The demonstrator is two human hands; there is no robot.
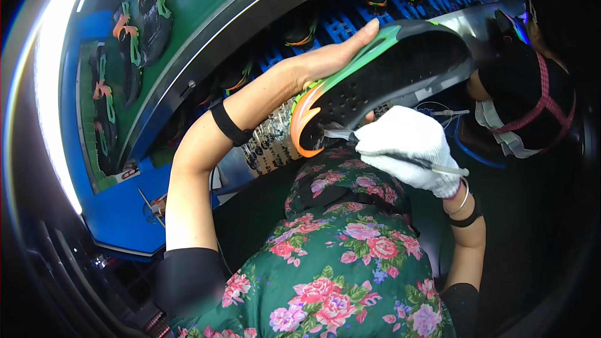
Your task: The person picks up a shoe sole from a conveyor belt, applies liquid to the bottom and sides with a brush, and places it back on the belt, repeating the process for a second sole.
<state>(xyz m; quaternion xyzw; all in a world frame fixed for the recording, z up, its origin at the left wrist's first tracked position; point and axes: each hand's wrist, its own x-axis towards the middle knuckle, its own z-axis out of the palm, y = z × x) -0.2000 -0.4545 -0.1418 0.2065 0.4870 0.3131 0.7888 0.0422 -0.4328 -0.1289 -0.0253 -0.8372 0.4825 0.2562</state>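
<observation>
The shoe sole [369, 81] lay toward 1 o'clock from the middle of the view, its hollow side turned to the wearer, its orange end low near the centre and its far end pointing to 2 o'clock. The bare left hand [338, 55], at 12 to 1 o'clock, was partly closed around the green outer edge; this grip probably kept the rim steady while leaving the hollow uncovered. The gloved right hand [410, 147], at 3 o'clock, was closed around a slim brush-like tool [426, 164], its pale tip aimed at 9 o'clock into the orange end, a pose that seemed suited to fine control. Whether the tip touched the sole could not be told. A patchy taped surface [269, 144] showed behind the orange end, though contact between them was unclear. The left fingers behind the sole were hidden, and the small bare fingertip below its edge could not be surely assigned to either hand. At 10 o'clock, loose soles [155, 25] lay on a green table [188, 22], cut off by the frame. The co-worker [526, 94] at 2 o'clock was partly lost in shadow, and the blue racks [341, 28] beyond were dim.
</observation>
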